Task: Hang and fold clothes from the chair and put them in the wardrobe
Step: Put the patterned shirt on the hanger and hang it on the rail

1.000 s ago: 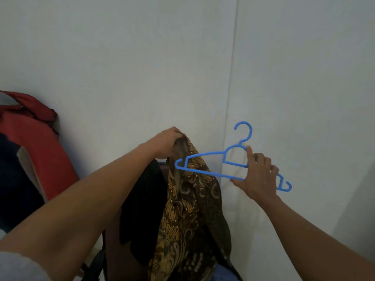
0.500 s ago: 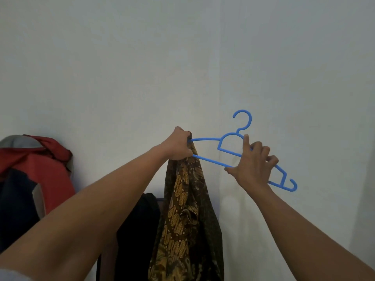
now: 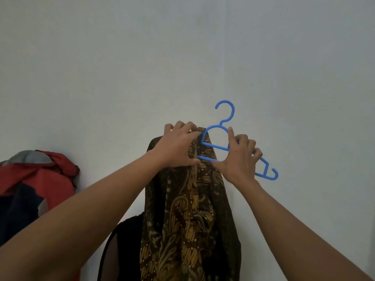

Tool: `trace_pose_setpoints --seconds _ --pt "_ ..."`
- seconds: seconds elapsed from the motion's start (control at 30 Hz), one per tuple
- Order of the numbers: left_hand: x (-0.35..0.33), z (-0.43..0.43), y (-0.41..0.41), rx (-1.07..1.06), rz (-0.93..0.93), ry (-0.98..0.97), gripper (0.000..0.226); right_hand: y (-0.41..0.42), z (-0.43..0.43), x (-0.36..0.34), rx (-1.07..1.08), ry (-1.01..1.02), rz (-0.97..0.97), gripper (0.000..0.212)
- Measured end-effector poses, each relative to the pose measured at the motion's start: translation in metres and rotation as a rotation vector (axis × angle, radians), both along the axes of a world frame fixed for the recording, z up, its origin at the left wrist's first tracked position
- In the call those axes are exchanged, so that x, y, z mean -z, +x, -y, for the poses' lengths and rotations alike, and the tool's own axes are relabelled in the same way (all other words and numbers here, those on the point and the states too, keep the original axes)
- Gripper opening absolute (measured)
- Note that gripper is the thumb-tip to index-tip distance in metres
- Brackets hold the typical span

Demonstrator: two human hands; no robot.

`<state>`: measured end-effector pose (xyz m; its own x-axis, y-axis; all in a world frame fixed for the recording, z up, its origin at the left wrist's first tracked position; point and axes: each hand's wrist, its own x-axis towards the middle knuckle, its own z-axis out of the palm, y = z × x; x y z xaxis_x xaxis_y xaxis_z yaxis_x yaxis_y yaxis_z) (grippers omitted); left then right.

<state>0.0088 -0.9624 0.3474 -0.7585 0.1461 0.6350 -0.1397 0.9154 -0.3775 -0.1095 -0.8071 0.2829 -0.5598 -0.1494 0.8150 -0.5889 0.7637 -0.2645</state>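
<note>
Fingers (image 3: 179, 126) curled on batik shirt (image 3: 188, 209), hanger (image 3: 215, 145)

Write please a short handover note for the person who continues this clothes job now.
Hands: the left grip pinches the batik shirt at its top, against the left end of the blue hanger; the right grip holds the hanger's right half.
Done: shirt lifted, hanger brought to it; whether the end is inside the shirt is hidden.
Left: seat both shoulders, hang it in the wardrobe (not in view); a black garment and a red jacket wait nearby.
</note>
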Motion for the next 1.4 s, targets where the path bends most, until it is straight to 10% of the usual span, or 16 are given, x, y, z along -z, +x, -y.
trace_pose_setpoints --seconds 0.67,0.77,0.9,1.4 --pt "-0.033 0.029 0.036 0.091 -0.245 0.192 0.095 0.02 0.026 -0.055 -0.262 -0.083 -0.211 0.104" --pt "-0.035 0.032 0.037 0.071 -0.27 0.246 0.093 0.034 0.03 -0.039 -0.347 -0.195 -0.355 0.069" --pt "-0.042 0.034 0.039 0.058 -0.288 0.248 0.093 0.054 0.044 -0.015 -0.869 -0.131 0.038 0.017" --pt "-0.047 0.024 0.055 0.203 -0.257 0.292 0.097 0.056 0.085 -0.012 -0.479 -0.357 0.216 0.059"
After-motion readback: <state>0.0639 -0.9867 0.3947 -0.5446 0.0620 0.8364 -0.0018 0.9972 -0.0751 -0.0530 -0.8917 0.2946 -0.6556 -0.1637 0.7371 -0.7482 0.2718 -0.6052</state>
